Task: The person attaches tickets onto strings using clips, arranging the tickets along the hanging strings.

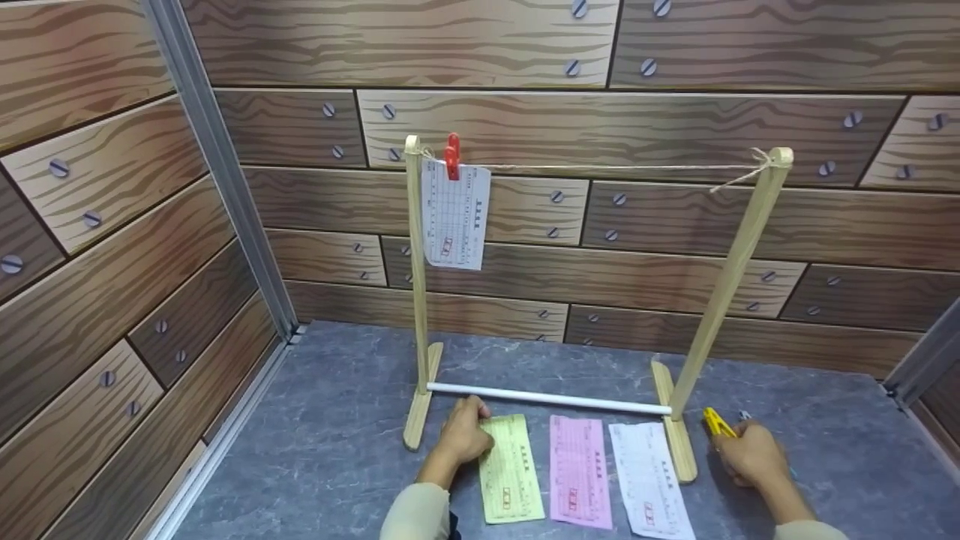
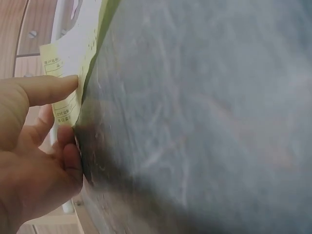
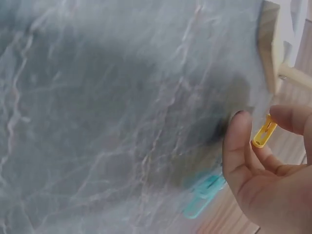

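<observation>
My left hand is at the upper left corner of a yellow printed slip and pinches its edge. In the left wrist view, that yellow slip bends up between thumb and fingers. My right hand holds a yellow clothespin to the right of the stand's foot. The right wrist view shows the yellow clothespin between the fingertips. A teal clothespin lies on the table beside this hand. To the right of the yellow slip lie a pink slip and a white slip.
Behind the slips stands a wooden frame with a left post, a right post and a white crossbar. A string spans the tops. A red clothespin holds another white slip on it. Wood-patterned walls enclose the table.
</observation>
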A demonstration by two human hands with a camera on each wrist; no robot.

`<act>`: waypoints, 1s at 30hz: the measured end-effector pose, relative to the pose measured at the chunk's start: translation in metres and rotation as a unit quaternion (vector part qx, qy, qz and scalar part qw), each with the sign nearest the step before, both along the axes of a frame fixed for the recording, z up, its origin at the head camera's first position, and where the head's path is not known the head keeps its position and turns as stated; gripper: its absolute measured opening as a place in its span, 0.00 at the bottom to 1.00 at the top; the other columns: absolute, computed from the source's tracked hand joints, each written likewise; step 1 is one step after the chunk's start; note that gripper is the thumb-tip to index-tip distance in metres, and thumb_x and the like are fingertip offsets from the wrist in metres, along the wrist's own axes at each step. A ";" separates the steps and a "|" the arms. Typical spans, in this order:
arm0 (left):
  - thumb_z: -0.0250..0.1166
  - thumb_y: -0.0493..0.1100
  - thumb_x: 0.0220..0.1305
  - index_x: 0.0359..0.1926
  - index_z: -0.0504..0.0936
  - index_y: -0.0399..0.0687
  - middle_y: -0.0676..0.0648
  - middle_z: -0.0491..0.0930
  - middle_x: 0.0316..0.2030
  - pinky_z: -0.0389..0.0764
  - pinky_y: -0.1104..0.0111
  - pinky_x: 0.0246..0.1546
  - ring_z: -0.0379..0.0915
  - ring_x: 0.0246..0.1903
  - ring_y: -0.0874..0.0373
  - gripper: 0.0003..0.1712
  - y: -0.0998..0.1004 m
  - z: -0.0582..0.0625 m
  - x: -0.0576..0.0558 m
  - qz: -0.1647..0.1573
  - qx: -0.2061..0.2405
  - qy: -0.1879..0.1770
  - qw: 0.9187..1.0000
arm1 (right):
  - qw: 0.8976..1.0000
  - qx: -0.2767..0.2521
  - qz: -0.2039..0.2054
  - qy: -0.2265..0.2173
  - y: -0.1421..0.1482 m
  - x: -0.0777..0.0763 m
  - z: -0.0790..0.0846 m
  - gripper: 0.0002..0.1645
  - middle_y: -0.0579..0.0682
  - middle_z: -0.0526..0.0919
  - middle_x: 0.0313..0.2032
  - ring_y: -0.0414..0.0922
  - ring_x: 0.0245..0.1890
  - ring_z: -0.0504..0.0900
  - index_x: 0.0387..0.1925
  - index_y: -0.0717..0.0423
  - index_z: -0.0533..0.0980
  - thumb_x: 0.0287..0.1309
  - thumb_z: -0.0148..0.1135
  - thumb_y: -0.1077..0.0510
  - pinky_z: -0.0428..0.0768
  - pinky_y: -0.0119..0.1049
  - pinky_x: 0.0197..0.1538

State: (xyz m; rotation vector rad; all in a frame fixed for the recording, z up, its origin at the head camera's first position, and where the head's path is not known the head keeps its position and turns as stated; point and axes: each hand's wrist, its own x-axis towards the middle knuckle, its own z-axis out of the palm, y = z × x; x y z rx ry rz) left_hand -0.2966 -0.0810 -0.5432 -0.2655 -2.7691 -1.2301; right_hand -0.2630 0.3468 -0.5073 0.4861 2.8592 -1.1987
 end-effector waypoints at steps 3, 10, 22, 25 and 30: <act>0.62 0.26 0.28 0.38 0.72 0.44 0.47 0.73 0.36 0.69 0.57 0.39 0.69 0.35 0.52 0.27 -0.004 -0.001 0.000 -0.012 0.015 -0.003 1.000 | 1.000 -0.027 0.003 0.014 -0.004 0.002 0.005 0.27 0.56 0.76 0.22 0.45 0.16 0.77 0.49 0.76 0.63 0.55 0.55 0.59 0.79 0.38 0.20; 0.57 0.22 0.35 0.32 0.76 0.36 0.46 0.74 0.26 0.71 0.63 0.29 0.66 0.27 0.56 0.17 -0.008 -0.004 -0.004 -0.019 0.076 0.019 0.997 | 0.992 -0.097 -0.001 0.083 -0.016 0.008 0.022 0.30 0.66 0.77 0.38 0.51 0.24 0.81 0.56 0.76 0.62 0.54 0.54 0.62 0.81 0.43 0.26; 0.58 0.23 0.36 0.27 0.74 0.36 0.51 0.67 0.21 0.66 0.66 0.24 0.62 0.23 0.58 0.12 -0.008 -0.009 -0.008 -0.026 0.107 0.012 0.994 | 0.990 -0.055 -0.023 0.124 -0.020 0.011 0.032 0.28 0.68 0.76 0.44 0.50 0.27 0.81 0.58 0.72 0.64 0.57 0.53 0.62 0.81 0.41 0.27; 0.58 0.22 0.36 0.26 0.74 0.35 0.51 0.65 0.20 0.64 0.67 0.23 0.61 0.22 0.58 0.12 -0.011 -0.009 -0.008 -0.030 0.116 0.002 0.993 | 0.990 -0.045 -0.016 0.133 -0.023 0.010 0.032 0.28 0.68 0.75 0.45 0.48 0.26 0.80 0.58 0.71 0.64 0.58 0.54 0.62 0.80 0.39 0.26; 0.59 0.23 0.37 0.28 0.75 0.35 0.51 0.66 0.20 0.64 0.67 0.23 0.61 0.21 0.58 0.12 -0.014 -0.008 -0.008 -0.038 0.122 -0.014 0.992 | 0.987 -0.021 -0.012 0.159 -0.027 0.011 0.039 0.26 0.67 0.76 0.46 0.46 0.26 0.81 0.57 0.68 0.67 0.59 0.56 0.60 0.79 0.35 0.24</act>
